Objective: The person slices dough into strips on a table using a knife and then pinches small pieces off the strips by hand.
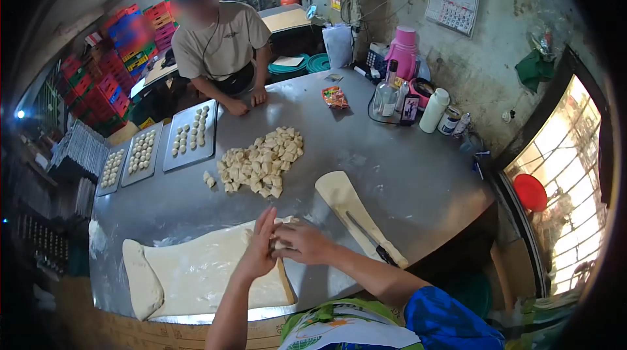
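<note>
My left hand [257,250] is raised at the right end of a large folded dough sheet [202,268], its fingers stretched out and pressed side by side. My right hand [304,243] meets the left palm from the right, fingers bent but apart. No held object shows between the hands, though the contact is partly hidden. To the right lies a long pale piece [343,196] that looks like a dough strip, with a black-handled knife [366,234] on top. Beyond my hands is a heap of cut dough pieces [261,159], with a couple lying apart on its left.
Across the metal table [418,187] stands a person [225,46] with both hands on its edge. Trays of dough balls [189,134] line the left side. Bottles [387,92], a white flask [434,111] and a pink jug [403,53] stand at the back right, near a snack packet [335,97].
</note>
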`<state>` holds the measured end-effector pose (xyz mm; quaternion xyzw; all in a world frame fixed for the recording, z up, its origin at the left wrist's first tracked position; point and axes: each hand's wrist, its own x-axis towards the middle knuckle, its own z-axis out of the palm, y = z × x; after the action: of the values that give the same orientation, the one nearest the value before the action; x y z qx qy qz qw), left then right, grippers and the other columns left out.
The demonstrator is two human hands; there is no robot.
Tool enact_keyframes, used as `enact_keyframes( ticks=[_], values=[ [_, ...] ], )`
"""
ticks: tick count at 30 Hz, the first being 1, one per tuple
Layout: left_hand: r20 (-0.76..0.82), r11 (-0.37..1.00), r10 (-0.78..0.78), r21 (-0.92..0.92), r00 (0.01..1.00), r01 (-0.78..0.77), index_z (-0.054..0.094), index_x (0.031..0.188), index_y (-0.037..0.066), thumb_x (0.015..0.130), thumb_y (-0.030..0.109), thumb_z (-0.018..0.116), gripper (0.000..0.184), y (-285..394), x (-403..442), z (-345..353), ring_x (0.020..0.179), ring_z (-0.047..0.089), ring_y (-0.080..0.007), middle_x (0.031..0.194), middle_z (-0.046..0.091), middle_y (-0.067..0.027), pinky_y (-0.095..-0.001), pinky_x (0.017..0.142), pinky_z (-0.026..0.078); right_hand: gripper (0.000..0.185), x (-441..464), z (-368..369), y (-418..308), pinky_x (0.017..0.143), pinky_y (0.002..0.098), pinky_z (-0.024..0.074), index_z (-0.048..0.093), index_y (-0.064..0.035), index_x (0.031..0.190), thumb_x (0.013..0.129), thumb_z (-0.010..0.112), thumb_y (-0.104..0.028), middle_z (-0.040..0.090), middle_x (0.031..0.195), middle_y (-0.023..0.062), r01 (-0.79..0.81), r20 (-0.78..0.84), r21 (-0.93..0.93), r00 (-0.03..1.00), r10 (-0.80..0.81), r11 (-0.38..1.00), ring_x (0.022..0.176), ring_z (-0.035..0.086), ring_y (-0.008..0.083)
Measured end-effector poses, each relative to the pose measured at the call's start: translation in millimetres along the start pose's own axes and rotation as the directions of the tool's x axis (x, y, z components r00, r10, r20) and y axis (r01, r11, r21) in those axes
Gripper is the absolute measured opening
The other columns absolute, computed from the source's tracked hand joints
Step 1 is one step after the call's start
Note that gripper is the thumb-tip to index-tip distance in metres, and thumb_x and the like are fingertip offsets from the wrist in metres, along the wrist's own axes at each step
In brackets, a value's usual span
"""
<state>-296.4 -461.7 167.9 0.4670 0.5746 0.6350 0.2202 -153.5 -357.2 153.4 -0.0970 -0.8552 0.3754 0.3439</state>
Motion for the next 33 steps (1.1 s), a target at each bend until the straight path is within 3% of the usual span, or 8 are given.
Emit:
enact_keyframes(
  ticks=[3, 6, 10, 14, 18, 23, 29, 33],
  values=[
    [0.297, 0.853, 0.242, 0.39, 0.924, -0.348, 0.061, 0.124, 0.007, 0.076, -0.009, 0.057, 0.051, 26.9, 15.6, -15.2, 0.053, 0.056, -0.0229, 0.08, 0.068, -0.0043, -0.0311, 0.05, 0.044, 0.036, 19.5, -0.8, -11.9, 0.068, 0.0386, 0.0481, 0.063, -0.0061, 0.117, 0.087, 0.067, -0.027, 0.068, 0.092, 0.0158, 0.157, -0.022, 0.086, 0.988, -0.156, 0.984, 0.072, 0.061, 0.0279],
    [0.273, 0.947, -0.318, 0.132, 0.908, 0.293, 0.067, 0.115, 0.006, 0.075, -0.006, 0.062, 0.042, -33.6, -23.4, -24.0, 0.058, 0.06, -0.0291, 0.075, 0.07, -0.006, -0.0349, 0.056, 0.047, 0.032, -0.3, 25.0, -5.6, 0.069, 0.0396, 0.0482, 0.064, -0.006, 0.108, 0.086, 0.067, -0.029, 0.067, 0.091, 0.0155, -0.022, -0.042, -0.06, 0.999, 0.02, 0.998, 0.074, 0.061, 0.0282],
    [0.412, 0.628, -0.167, 0.745, 0.896, -0.226, 0.072, 0.099, 0.007, 0.083, 0.008, 0.069, 0.016, -46.8, -62.8, -6.5, 0.059, 0.06, -0.0279, 0.07, 0.067, -0.0091, -0.0338, 0.057, 0.047, 0.033, -24.0, 40.1, 34.1, 0.068, 0.0378, 0.0478, 0.064, -0.007, 0.099, 0.083, 0.07, -0.035, 0.065, 0.092, 0.0129, -0.353, 0.14, -0.536, 0.858, 0.493, 0.767, 0.08, 0.063, 0.0263],
    [0.32, 0.937, 0.103, 0.288, 0.942, -0.2, 0.071, 0.108, 0.007, 0.084, 0.006, 0.067, 0.024, -11.9, -62.4, -7.1, 0.072, 0.064, -0.0272, 0.084, 0.069, -0.0081, -0.0334, 0.066, 0.05, 0.034, -36.8, 30.7, 77.0, 0.064, 0.0338, 0.047, 0.063, -0.0061, 0.099, 0.083, 0.069, -0.036, 0.065, 0.091, 0.0116, -0.564, 0.129, -0.449, 0.726, 0.675, 0.693, 0.077, 0.064, 0.025],
    [0.028, 0.906, 0.188, 0.381, 0.982, -0.184, 0.068, 0.116, 0.005, 0.082, 0.005, 0.069, 0.034, -86.4, -53.1, -24.6, 0.077, 0.066, -0.0278, 0.098, 0.071, -0.0063, -0.0331, 0.072, 0.051, 0.035, -31.3, 54.8, 33.4, 0.064, 0.0358, 0.0474, 0.064, -0.007, 0.101, 0.084, 0.068, -0.037, 0.066, 0.091, 0.0117, -0.159, 0.05, -0.334, 0.981, 0.185, 0.929, 0.077, 0.064, 0.027],
    [0.267, 0.98, -0.132, 0.181, 0.955, 0.085, 0.067, 0.116, 0.002, 0.08, 0.002, 0.069, 0.036, -51.7, -28.4, -43.2, 0.078, 0.066, -0.0281, 0.101, 0.072, -0.009, -0.0326, 0.074, 0.051, 0.035, 2.2, 43.8, -18.2, 0.068, 0.0411, 0.0484, 0.065, -0.0078, 0.104, 0.084, 0.069, -0.036, 0.066, 0.092, 0.0115, -0.221, 0.103, 0.194, 0.973, 0.204, 0.956, 0.079, 0.064, 0.0304],
    [0.313, 0.734, -0.424, 0.669, 0.85, 0.119, 0.066, 0.118, 0.002, 0.079, 0.0, 0.068, 0.039, -64.1, -52.9, -7.1, 0.08, 0.067, -0.0274, 0.103, 0.071, -0.0112, -0.0316, 0.076, 0.051, 0.032, -36.3, 64.5, 53.2, 0.068, 0.041, 0.0478, 0.065, -0.0096, 0.105, 0.082, 0.072, -0.031, 0.065, 0.091, 0.0093, -0.361, -0.023, -0.243, 0.93, 0.367, 0.9, 0.076, 0.062, 0.0299],
    [0.374, 0.974, -0.052, 0.223, 0.926, -0.036, 0.068, 0.114, 0.001, 0.079, 0.0, 0.067, 0.035, -19.6, -63.5, 6.6, 0.082, 0.067, -0.0267, 0.098, 0.072, -0.0117, -0.0321, 0.075, 0.051, 0.025, -34.8, 27.5, 80.0, 0.065, 0.0368, 0.0469, 0.065, -0.0083, 0.099, 0.082, 0.073, -0.025, 0.064, 0.088, 0.0077, -0.538, 0.184, -0.321, 0.772, 0.609, 0.779, 0.071, 0.059, 0.0268]
  ],
)
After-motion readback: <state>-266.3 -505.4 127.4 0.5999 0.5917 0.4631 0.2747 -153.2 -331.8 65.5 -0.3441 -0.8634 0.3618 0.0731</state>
